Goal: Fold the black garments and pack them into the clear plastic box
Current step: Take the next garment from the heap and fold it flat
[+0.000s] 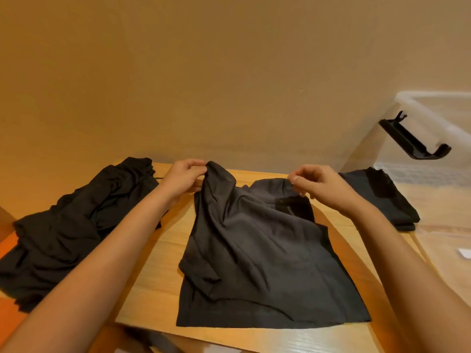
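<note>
Unfolded heap (74, 225) lies left of the shirt (254, 250). Your left hand (182, 178) pinches the shirt's far left corner, raised off the table (158, 276). Your right hand (321, 186), fingers curled, seems to nip its far right edge. Cloth looks thin, limp and light, likely to sag, so hold it by the corners. Folded stack (382, 197) right of the shirt, clear box (433, 161) beyond.

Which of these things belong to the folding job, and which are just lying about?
Job: spread garment, pinched by left hand and right hand; unfolded pile; folded garment; clear plastic box; table.
Lying about: small white slip, far right.
</note>
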`<action>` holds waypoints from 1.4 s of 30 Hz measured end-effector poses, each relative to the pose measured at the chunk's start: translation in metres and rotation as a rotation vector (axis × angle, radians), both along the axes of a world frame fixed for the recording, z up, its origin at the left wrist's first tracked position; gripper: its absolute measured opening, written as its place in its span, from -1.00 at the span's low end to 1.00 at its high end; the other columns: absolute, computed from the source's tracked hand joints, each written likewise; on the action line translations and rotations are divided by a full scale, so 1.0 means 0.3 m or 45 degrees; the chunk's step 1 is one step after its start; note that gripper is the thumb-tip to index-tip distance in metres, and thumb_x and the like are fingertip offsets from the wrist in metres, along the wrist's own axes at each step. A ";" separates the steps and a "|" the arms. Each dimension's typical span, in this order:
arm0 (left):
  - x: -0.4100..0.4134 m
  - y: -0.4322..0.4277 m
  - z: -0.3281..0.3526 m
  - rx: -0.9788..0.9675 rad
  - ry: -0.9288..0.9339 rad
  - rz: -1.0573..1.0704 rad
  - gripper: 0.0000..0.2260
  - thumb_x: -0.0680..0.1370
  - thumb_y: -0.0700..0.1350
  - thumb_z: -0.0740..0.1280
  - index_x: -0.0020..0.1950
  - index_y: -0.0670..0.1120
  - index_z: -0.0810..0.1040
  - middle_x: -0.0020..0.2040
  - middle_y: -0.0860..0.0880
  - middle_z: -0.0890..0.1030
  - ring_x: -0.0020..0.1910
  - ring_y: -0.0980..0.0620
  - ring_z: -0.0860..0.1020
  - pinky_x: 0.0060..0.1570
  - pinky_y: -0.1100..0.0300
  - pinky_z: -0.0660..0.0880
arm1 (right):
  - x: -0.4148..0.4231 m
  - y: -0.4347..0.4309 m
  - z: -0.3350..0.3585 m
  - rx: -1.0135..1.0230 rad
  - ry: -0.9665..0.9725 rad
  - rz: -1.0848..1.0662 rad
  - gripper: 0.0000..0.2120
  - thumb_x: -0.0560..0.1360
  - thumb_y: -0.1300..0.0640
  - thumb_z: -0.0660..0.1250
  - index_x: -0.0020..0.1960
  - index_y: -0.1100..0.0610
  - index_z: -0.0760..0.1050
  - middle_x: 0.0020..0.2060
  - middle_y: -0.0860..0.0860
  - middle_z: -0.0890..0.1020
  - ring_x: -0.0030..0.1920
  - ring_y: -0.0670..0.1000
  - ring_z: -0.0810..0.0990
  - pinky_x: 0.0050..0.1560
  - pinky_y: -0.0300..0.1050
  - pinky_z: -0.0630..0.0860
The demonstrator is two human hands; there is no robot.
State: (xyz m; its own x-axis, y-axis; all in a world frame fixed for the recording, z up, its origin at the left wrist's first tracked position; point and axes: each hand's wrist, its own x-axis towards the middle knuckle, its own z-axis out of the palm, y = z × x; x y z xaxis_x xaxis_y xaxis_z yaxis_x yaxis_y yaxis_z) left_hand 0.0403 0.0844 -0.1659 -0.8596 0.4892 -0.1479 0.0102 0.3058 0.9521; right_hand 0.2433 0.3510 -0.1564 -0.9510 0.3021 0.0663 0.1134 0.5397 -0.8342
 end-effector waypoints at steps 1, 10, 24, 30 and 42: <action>0.002 -0.016 -0.013 -0.100 0.055 -0.015 -0.62 0.63 -0.10 0.35 0.45 -0.06 0.46 0.11 -0.02 0.65 -0.08 0.00 0.61 -0.01 0.07 0.53 | 0.036 -0.013 0.004 0.030 -0.094 0.128 -0.88 0.63 0.05 0.33 0.05 0.03 0.63 -0.18 -0.04 0.69 -0.19 -0.15 0.64 -0.17 -0.29 0.53; 0.170 -0.206 -0.053 -0.547 0.747 -0.265 -0.72 0.58 0.04 0.38 0.29 0.19 0.50 0.13 0.13 0.51 0.09 0.13 0.52 0.13 0.05 0.51 | 0.254 -0.161 -0.061 0.335 -0.327 0.622 -0.83 0.46 -0.23 0.48 -0.03 -0.18 0.64 -0.04 -0.19 0.61 0.08 -0.10 0.54 0.13 -0.10 0.50; 0.355 -0.320 -0.078 -0.379 0.720 -0.921 -0.85 0.55 -0.05 0.46 0.11 0.12 0.71 0.17 0.25 0.62 0.26 0.23 0.53 0.28 0.25 0.44 | 0.294 -0.258 -0.101 0.407 -0.217 0.696 -0.92 0.56 -0.09 0.42 -0.07 -0.11 0.64 -0.07 -0.16 0.59 0.07 -0.08 0.54 0.09 -0.28 0.46; 0.364 -0.273 0.027 -0.058 0.484 -0.622 -0.88 0.59 -0.04 0.36 0.03 0.11 0.69 -0.03 0.02 0.69 -0.05 0.07 0.64 -0.01 0.22 0.52 | 0.306 -0.232 -0.078 0.128 -0.004 0.499 -0.89 0.63 -0.01 0.31 -0.05 -0.06 0.57 -0.10 -0.12 0.62 -0.05 -0.04 0.61 -0.05 -0.17 0.55; 0.296 -0.087 0.192 0.293 0.579 -0.379 -0.90 0.64 -0.17 0.32 0.03 -0.08 0.64 -0.17 0.10 0.66 -0.14 0.14 0.63 -0.20 0.28 0.52 | 0.243 -0.212 -0.040 0.041 0.291 -0.013 -0.92 0.64 -0.08 0.15 0.05 -0.15 0.40 -0.26 0.04 0.62 -0.30 0.05 0.59 -0.36 -0.08 0.43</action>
